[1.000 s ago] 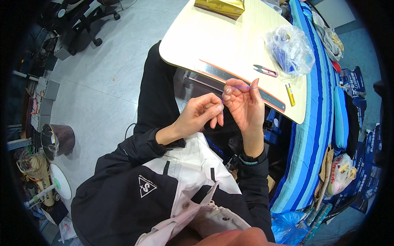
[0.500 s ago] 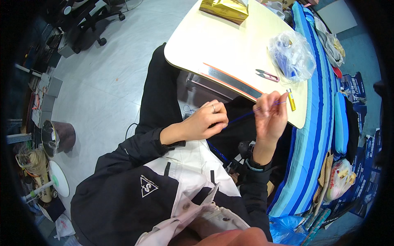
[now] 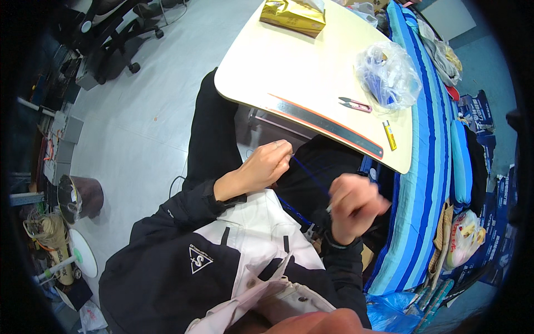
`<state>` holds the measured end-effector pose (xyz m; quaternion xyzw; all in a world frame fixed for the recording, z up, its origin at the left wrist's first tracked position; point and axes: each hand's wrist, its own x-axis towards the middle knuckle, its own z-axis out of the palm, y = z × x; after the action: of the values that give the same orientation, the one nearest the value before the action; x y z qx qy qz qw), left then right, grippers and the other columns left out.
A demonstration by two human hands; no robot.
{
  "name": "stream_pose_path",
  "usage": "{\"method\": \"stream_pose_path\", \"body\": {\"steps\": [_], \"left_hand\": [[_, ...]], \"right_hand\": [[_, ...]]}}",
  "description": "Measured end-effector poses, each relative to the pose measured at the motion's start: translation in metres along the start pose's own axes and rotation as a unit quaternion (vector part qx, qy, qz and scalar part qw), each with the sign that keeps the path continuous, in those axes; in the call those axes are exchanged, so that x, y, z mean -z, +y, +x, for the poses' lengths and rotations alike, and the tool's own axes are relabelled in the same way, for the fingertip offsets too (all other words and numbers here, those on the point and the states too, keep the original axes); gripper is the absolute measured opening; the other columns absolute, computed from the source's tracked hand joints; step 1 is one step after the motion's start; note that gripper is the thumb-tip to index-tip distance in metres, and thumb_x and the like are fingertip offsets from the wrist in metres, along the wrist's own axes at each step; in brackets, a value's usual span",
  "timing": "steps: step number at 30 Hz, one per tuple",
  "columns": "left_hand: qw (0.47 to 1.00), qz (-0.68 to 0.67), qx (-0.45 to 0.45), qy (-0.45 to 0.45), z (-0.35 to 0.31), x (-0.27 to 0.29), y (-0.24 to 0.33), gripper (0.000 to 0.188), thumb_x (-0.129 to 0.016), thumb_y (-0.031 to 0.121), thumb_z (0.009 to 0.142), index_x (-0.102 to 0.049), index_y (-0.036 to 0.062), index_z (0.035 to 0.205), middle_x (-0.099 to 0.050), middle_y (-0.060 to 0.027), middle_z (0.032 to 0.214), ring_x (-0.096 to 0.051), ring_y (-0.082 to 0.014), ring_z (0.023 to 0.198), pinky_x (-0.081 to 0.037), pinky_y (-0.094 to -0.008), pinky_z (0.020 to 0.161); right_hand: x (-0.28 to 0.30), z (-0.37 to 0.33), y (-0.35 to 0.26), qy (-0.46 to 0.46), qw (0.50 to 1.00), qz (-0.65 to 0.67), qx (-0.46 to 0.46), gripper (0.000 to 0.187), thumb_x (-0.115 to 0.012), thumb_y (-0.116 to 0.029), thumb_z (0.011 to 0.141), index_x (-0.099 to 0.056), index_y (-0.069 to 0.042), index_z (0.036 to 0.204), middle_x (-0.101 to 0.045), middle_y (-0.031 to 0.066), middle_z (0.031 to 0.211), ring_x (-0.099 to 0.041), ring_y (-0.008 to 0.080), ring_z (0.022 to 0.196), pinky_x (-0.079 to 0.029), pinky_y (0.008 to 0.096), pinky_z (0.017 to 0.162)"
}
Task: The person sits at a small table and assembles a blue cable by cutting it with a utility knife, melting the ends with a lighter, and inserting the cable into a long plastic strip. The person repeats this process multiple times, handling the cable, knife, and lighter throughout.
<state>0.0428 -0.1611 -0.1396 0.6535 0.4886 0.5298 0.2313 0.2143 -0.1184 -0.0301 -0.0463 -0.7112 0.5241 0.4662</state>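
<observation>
My left hand (image 3: pixel 260 168) is closed in a pinch over my lap, just off the table's near edge. A thin blue cord (image 3: pixel 309 173) runs from its fingertips down to the right, fairly straight, to my right hand (image 3: pixel 354 205). That hand is curled, smeared by motion, and closed on the cord's other part. More blue cord (image 3: pixel 293 210) hangs below, over my jacket and dark trousers; where it ends is hidden. Nearest on the table lies a dark metal ruler (image 3: pixel 328 126) with orange edges. Beyond it are small thread snips (image 3: pixel 355 104) and a yellow lighter-like tube (image 3: pixel 389 135).
The pale table (image 3: pixel 239 72) bears a gold tissue pack (image 3: pixel 293 18) and a clear plastic bag (image 3: pixel 389 75) with blue contents. A blue striped bed cover (image 3: pixel 411 211) borders its right side. At left stand a waste bin (image 3: pixel 80 198) and a wheeled chair (image 3: pixel 114 42).
My right hand has come down and toward me from the table's edge, uncovering the ruler's right end. My left hand has shifted slightly left. The cord now slopes down to the right.
</observation>
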Motion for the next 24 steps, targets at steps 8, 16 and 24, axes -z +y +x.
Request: {"method": "stream_pose_path", "body": {"steps": [8, 16, 24], "left_hand": [[0.998, -0.055, 0.039, -0.006, -0.003, 0.003, 0.012, 0.004, -0.044, 0.001, 0.083, -0.042, -0.0012, 0.081, -0.044, -0.0162, 0.074, -0.047, -0.0335, 0.067, -0.041, -0.0407, 0.064], [0.992, -0.096, 0.034, -0.069, -0.003, 0.004, 0.007, 0.011, -0.047, 0.008, 0.091, -0.05, -0.0002, 0.085, -0.047, -0.0097, 0.081, -0.048, -0.023, 0.07, -0.045, -0.0318, 0.061], [0.909, -0.369, 0.191, -0.023, -0.012, 0.027, 0.035, 0.015, -0.056, 0.013, 0.095, -0.063, 0.0, 0.092, -0.052, -0.0009, 0.088, -0.05, -0.0047, 0.065, -0.043, -0.0194, 0.058]], "right_hand": [[-0.037, -0.013, -0.012, -0.271, 0.956, -0.031, 0.108, 0.061, -0.032, -0.047, 0.101, -0.051, -0.006, 0.059, -0.054, 0.0041, 0.061, -0.051, 0.0176, 0.047, -0.037, 0.0277, 0.04], [-0.022, 0.001, -0.013, -0.082, 0.994, 0.056, -0.048, 0.058, -0.038, -0.045, 0.1, -0.053, -0.003, 0.062, -0.059, 0.0117, 0.063, -0.056, 0.0197, 0.055, -0.055, 0.0353, 0.054], [0.002, 0.017, 0.026, 0.186, 0.882, -0.422, -0.097, 0.024, -0.057, 0.001, 0.091, -0.051, 0.002, 0.114, -0.06, 0.0023, 0.075, -0.051, 0.004, 0.056, -0.039, 0.0178, 0.049]]}}
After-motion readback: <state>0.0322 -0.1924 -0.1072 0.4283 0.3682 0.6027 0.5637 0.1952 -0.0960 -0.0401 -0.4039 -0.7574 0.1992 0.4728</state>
